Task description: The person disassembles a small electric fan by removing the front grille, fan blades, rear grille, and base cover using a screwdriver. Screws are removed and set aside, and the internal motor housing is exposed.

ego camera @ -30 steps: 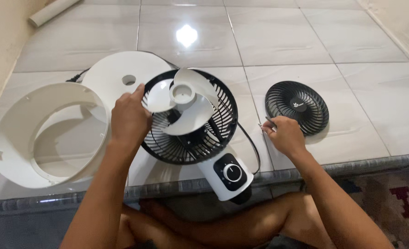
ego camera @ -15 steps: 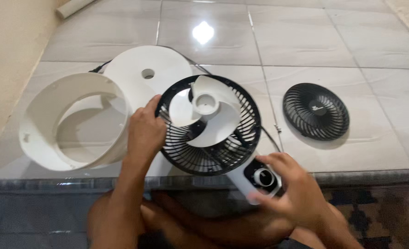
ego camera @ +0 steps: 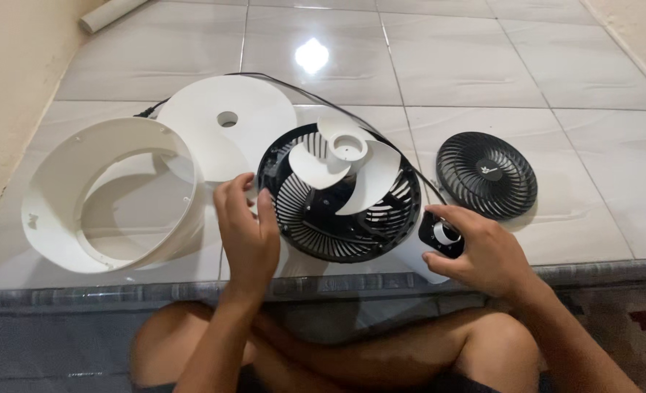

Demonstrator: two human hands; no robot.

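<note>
Right hand [ego camera: 483, 255] has left the floor at 3 o'clock and now clasps the fan's base [ego camera: 428, 251], while left hand [ego camera: 246, 229] stays gripping the grille [ego camera: 337, 218].

We see the fan [ego camera: 341, 196] lying in the middle of the floor [ego camera: 468, 65], with its blades [ego camera: 343, 164] on top of its back grille. Our left hand [ego camera: 246, 233] is at the fan's left edge. Our right hand [ego camera: 479, 251] is on the fan's stand [ego camera: 428, 251], at the lower right, by the knob [ego camera: 445, 233]. The big ring [ego camera: 108, 196] lies to the left of the fan. The round plate [ego camera: 224, 124] lies behind the ring and the fan. The front grille [ego camera: 486, 175] lies to the right, apart from the fan. A cord [ego camera: 352, 109] runs behind the fan.
</note>
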